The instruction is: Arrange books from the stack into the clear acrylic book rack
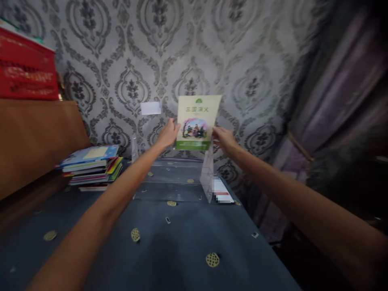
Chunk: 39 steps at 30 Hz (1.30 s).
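Head view: two hands [169, 134] [223, 140], one book [198, 121].

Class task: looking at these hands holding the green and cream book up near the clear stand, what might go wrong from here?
The book seems held only at its side edges by the left hand and right hand, so it might slip. The clear stand is see-through and close below the book, so it may get knocked over. If it falls, it could land on the card lying beside it.
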Tool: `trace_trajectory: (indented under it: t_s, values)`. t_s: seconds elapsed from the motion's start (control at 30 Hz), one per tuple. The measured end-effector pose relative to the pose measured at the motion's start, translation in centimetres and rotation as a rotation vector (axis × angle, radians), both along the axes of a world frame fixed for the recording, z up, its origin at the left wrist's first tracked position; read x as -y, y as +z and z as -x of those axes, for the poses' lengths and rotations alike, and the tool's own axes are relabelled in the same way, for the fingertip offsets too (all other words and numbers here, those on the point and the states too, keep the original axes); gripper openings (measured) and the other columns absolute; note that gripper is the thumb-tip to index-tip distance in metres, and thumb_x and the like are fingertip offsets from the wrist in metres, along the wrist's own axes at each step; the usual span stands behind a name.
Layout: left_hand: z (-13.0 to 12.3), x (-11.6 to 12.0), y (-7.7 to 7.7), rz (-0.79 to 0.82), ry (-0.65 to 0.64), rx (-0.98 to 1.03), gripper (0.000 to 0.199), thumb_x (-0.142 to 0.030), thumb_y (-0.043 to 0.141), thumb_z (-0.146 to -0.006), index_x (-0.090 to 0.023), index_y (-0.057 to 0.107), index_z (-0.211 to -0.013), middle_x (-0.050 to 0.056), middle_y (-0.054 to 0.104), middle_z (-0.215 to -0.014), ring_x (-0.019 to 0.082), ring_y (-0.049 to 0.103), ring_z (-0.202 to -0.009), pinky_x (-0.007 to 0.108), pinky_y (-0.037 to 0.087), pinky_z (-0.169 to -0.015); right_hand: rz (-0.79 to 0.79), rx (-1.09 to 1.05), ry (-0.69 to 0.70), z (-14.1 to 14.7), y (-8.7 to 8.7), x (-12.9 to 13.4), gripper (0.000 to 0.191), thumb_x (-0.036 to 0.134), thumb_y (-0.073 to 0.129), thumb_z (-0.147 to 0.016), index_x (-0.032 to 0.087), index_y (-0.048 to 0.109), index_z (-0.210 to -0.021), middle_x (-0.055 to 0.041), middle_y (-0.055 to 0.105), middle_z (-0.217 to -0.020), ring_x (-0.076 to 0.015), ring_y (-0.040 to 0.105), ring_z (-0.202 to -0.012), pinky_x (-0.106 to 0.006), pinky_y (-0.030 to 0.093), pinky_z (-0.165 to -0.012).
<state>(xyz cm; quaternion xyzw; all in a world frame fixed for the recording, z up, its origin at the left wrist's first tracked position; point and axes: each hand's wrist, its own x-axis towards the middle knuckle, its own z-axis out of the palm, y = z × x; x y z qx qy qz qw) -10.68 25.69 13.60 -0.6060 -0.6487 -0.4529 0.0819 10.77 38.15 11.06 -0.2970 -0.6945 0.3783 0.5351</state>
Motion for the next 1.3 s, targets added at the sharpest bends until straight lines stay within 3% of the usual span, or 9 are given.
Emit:
trace_trajectory:
  t_s: [0.1,0.23,0.33,0.5,0.63,0.83,1.07,1.17,1.3]
  values:
    - [0.1,2.2,-1.5,-0.073,0.07,-0.078,0.04,-0.032,0.042,-0.101,-0.01,0.045,-0.133,0.02,0.065,-0.12,0.032,0.058,-0.121,0.046,0.041,-0.107,0.044,-0.066,-0.023,-0.3,-0.7,1.3,0.036,0.053,0.061,-0.072,0.023,0.063,-0.092,-0.0075,0.068,-0.092,-0.0237,0.065,-0.084,-0.037,0.052,-0.073]
    - [2.3,7.3,-4.9,-0.141,0.091,-0.256,0.037,-0.031,0.039,-0.101,-0.012,0.047,-0.133,0.019,0.061,-0.127,0.029,0.052,-0.126,0.043,0.038,-0.109,-0.083,-0.065,-0.136,-1.5,-2.4,5.4,0.044,0.054,0.062,-0.069,0.022,0.063,-0.1,-0.0142,0.07,-0.106,-0.034,0.066,-0.104,-0.055,0.048,-0.096]
    - [6.7,12.1,-7.5,-0.083,0.259,-0.37,0.038,-0.03,0.04,-0.1,-0.014,0.049,-0.132,0.017,0.059,-0.132,0.03,0.05,-0.127,0.045,0.035,-0.112,-0.17,-0.035,-0.099,-2.9,-4.5,10.3,0.039,0.054,0.063,-0.073,0.027,0.064,-0.101,-0.0122,0.07,-0.115,-0.0344,0.064,-0.112,-0.054,0.047,-0.101]
    - [15.5,18.3,-10.2,0.238,0.637,-0.428,0.051,-0.041,0.053,-0.092,-0.01,0.051,-0.133,0.025,0.058,-0.133,0.04,0.049,-0.127,0.054,0.034,-0.109,-0.22,0.253,0.081,-4.4,-10.0,18.9,0.033,0.053,0.057,-0.086,0.035,0.067,-0.112,-0.0074,0.071,-0.119,-0.0332,0.066,-0.111,-0.055,0.052,-0.098]
    - [18.8,19.6,-10.6,0.367,0.742,-0.423,0.049,-0.044,0.056,-0.089,-0.009,0.059,-0.124,0.028,0.062,-0.125,0.044,0.052,-0.123,0.061,0.032,-0.105,-0.19,0.339,0.314,-3.4,-14.7,24.0,0.025,0.048,0.057,-0.09,0.04,0.07,-0.109,-0.0055,0.072,-0.119,-0.0315,0.067,-0.115,-0.052,0.054,-0.1]
    - [19.1,19.4,-10.3,0.425,0.769,-0.413,0.039,-0.038,0.049,-0.094,-0.012,0.065,-0.118,0.026,0.066,-0.122,0.042,0.056,-0.119,0.062,0.035,-0.102,-0.064,0.431,0.524,0.1,-19.3,28.4,0.024,0.052,0.056,-0.09,0.038,0.074,-0.1,-0.0075,0.075,-0.11,-0.0321,0.071,-0.106,-0.052,0.057,-0.095]
    - [17.7,24.1,-11.1,0.391,0.691,-0.441,0.038,-0.029,0.048,-0.096,-0.02,0.062,-0.13,0.017,0.063,-0.136,0.036,0.051,-0.132,0.057,0.033,-0.11,0.158,0.406,0.64,3.2,-19.9,30.4,0.037,0.064,0.058,-0.087,0.034,0.076,-0.099,-0.0097,0.075,-0.106,-0.0333,0.07,-0.103,-0.053,0.054,-0.094]
    - [16.9,27.2,-11.8,0.374,0.655,-0.474,0.042,-0.023,0.051,-0.094,-0.023,0.06,-0.135,0.013,0.06,-0.142,0.032,0.05,-0.136,0.053,0.032,-0.114,0.438,0.245,0.771,6.8,-18.8,30.5,0.047,0.068,0.067,-0.081,0.028,0.075,-0.104,-0.0113,0.073,-0.111,-0.0324,0.069,-0.106,-0.049,0.055,-0.092]
    - [15.3,31.4,-13.4,0.273,0.593,-0.631,0.042,-0.02,0.05,-0.095,-0.022,0.06,-0.136,0.012,0.061,-0.142,0.03,0.053,-0.134,0.051,0.039,-0.111,0.92,-0.068,0.969,14.1,-16.0,30.9,0.062,0.065,0.08,-0.071,0.02,0.068,-0.113,-0.0143,0.069,-0.122,-0.0298,0.07,-0.107,-0.043,0.056,-0.089]
